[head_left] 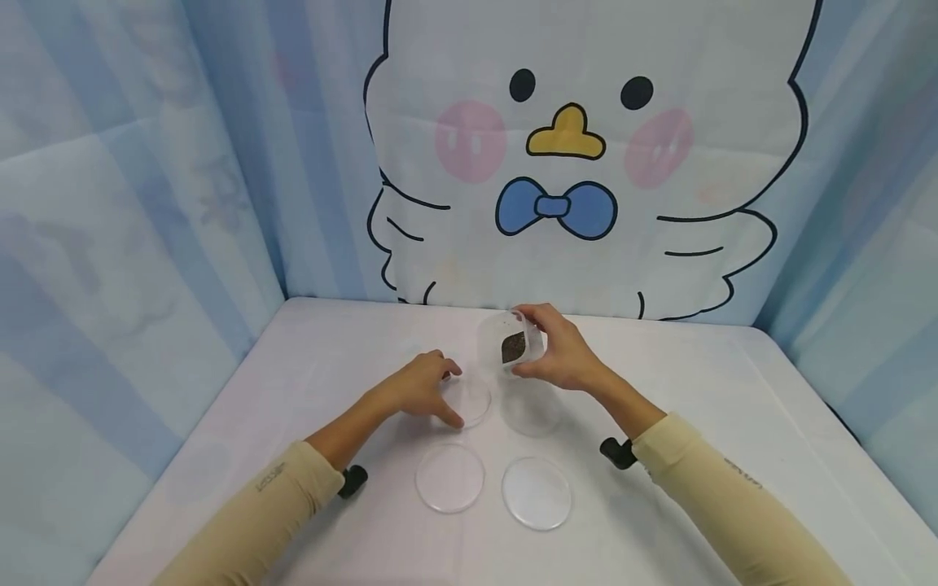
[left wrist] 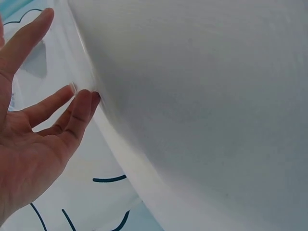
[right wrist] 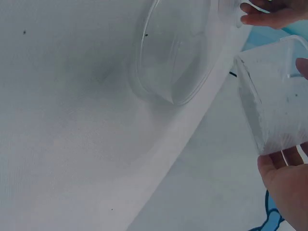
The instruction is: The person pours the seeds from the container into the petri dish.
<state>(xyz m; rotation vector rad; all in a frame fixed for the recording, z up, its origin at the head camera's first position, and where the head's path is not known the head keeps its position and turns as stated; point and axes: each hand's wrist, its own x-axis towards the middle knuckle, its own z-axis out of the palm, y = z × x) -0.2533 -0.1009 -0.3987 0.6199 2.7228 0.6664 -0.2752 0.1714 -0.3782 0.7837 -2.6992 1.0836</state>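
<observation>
My right hand (head_left: 560, 350) grips a clear squarish plastic container (head_left: 489, 342), tilted, with dark brown grains (head_left: 514, 347) inside. The right wrist view shows fingers and thumb on opposite sides of this container (right wrist: 274, 96). My left hand (head_left: 421, 387) is at a clear round dish (head_left: 476, 401), thumb and fingers spread at its left side. In the left wrist view the left hand (left wrist: 43, 125) has thumb and fingers well apart; whether the fingertips touch the dish I cannot tell. Below the container lies another clear round dish (head_left: 531, 411).
Nearer to me are two more clear round dishes, one left (head_left: 450, 478) and one right (head_left: 536, 493). A white cloth covers the table (head_left: 352, 342). Behind it hangs a curtain (head_left: 557, 268) with a cartoon bird; blue striped curtains (head_left: 124, 244) flank the table.
</observation>
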